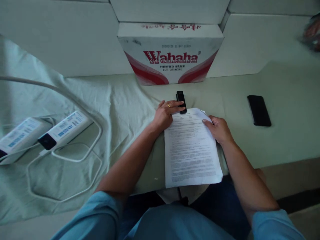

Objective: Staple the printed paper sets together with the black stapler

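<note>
Printed sheets of paper (191, 153) lie in front of me, their lower end reaching past the table's front edge. At their top edge is a small black stapler (180, 98), pointing away from me. My left hand (165, 115), with a ring on one finger, has its fingers laid across the stapler, and its thumb side is close to the paper's top left corner. My right hand (218, 129) pinches the upper right edge of the sheets, thumb on top and fingers underneath. Whether the stapler's jaws are around the paper I cannot tell.
A Wahaha water carton (172, 63) stands behind the stapler, against white panels. To the right lies a black phone (259, 110). Two white power banks or similar boxes (67, 128) with looping white cables (100, 133) rest at left on a wrinkled pale green cloth (125, 110).
</note>
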Demonstrator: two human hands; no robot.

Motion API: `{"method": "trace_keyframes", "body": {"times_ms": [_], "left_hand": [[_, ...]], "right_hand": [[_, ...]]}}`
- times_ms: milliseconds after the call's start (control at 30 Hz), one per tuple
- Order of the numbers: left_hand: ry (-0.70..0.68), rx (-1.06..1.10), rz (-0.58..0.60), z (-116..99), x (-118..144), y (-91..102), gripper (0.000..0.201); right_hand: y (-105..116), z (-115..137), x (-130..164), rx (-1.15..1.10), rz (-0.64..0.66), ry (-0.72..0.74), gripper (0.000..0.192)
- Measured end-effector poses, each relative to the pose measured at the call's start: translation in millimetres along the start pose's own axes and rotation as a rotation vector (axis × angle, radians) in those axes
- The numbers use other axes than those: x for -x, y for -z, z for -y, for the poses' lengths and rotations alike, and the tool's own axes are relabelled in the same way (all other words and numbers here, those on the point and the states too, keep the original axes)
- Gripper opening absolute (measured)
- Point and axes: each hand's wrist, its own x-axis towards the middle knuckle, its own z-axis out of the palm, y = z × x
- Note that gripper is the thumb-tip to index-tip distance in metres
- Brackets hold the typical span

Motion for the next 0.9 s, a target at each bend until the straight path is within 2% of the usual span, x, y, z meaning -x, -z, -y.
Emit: {"method": "trace_keyframes", "body": {"times_ms": [133,233,300,367,400,467,533,633,700,800,900], "left_hand": [[-0.100,0.235,-0.029,6,4,1.5,0.057],[-0.016,0.470,-0.154,10,5,1.9,0.044],[0.092,0.636,-0.296,9,5,2.7,0.039],[0.191,0.787,-0.412,6,4,4.3,0.034],[0.239,0.844,-0.431,3,4,5.4,0.041],[0.329,0.920,-0.382,-3,4,7.8,0.063],[0.375,0.960,-0.256,-10,7,9.8,0.073],[0.351,0.938,-0.024,-16,10,11.3,0.066],[0.333,0.884,0.047,-17,11,11.1,0.056],[0.368,0.925,-0.060,-17,10,9.6,0.047],[0.428,1.037,-0.169,-16,9,7.5,0.050]], "right_hand": [[16,5,11,-0.091,0.176,-0.068,0.041],[31,11,23,-0.206,0.306,-0.136,0.041],[37,14,27,-0.297,0.250,-0.136,0.039],[39,13,26,-0.404,0.089,-0.104,0.040],[38,12,24,-0.454,0.001,-0.082,0.042],[34,7,18,-0.530,-0.140,-0.044,0.046],[30,1,12,-0.558,-0.217,-0.017,0.046],[24,-6,7,-0.544,-0.268,0.019,0.044],[21,-9,6,-0.538,-0.284,0.057,0.042],[17,-11,4,-0.537,-0.299,0.094,0.043],[16,-13,2,-0.471,-0.301,0.114,0.049]]}}
